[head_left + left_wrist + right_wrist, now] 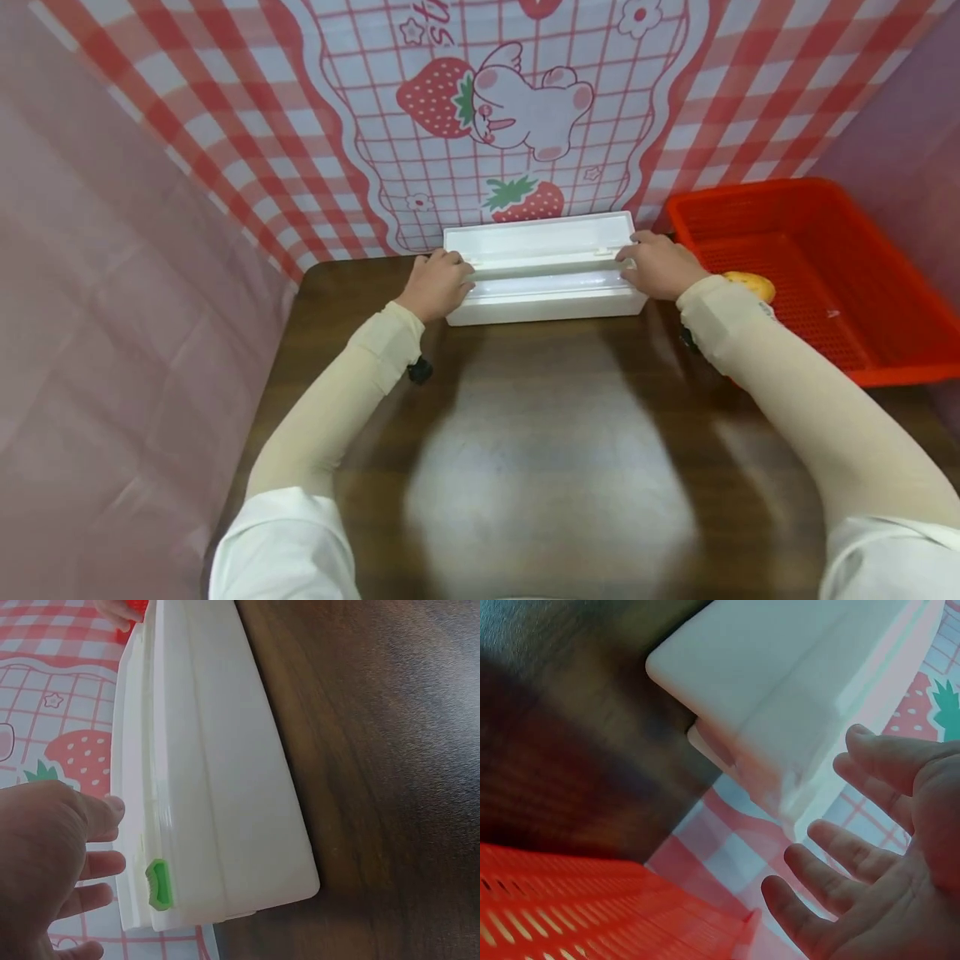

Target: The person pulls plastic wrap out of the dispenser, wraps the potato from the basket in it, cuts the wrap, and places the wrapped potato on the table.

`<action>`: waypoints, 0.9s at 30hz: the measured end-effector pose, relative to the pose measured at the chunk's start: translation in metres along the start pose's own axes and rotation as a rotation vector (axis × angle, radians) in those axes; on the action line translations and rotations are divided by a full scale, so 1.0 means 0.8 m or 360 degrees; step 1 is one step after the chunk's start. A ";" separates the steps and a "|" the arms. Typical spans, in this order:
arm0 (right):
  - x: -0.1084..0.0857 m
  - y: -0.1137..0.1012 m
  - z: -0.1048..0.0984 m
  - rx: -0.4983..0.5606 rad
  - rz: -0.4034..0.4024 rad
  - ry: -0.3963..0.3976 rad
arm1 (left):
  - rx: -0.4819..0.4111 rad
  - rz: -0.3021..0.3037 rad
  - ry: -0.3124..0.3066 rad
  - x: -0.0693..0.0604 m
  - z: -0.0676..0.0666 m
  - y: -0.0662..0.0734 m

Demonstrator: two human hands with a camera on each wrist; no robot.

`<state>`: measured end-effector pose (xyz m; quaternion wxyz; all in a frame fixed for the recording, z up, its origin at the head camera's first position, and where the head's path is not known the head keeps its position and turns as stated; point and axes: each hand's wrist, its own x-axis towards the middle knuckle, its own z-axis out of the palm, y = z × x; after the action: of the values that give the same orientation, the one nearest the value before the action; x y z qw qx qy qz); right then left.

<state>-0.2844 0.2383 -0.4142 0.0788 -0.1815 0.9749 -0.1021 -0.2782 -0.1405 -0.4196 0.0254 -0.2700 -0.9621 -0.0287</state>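
Note:
A long white cling film dispenser box (547, 310) sits against the cloth at the back of the table, its lid (540, 237) raised and a shiny clear surface visible inside. At its left end is my left hand (437, 285), fingertips over the upper edge. My right hand (660, 265) is at the opposite end, fingers near the lid's front edge. The left wrist view shows loosely spread fingers beside the box and a green slider (160, 885) near that end. In the right wrist view, the fingers are extended and spread next to the box, gripping nothing.
To the right stands a red plastic basket (757, 218), close to my right forearm. A yellow spotted item (753, 286) in it is partly covered by that arm. A checked strawberry-print cloth (525, 92) hangs behind the brown wooden table (555, 450).

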 end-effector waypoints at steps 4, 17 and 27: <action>0.002 0.005 0.009 0.0030 -0.0004 -0.0001 | -0.0007 -0.0017 -0.0019 0.001 -0.001 0.003; 0.001 0.006 0.020 0.0057 0.0009 0.0018 | -0.0017 -0.0033 -0.0093 0.003 0.005 0.003; 0.004 0.007 0.023 0.0120 0.0011 0.0057 | -0.0027 -0.0031 -0.0132 0.002 0.012 0.004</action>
<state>-0.2854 0.2392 -0.4337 0.0684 -0.1732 0.9722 -0.1417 -0.2785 -0.1360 -0.4290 -0.0171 -0.2617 -0.9646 -0.0259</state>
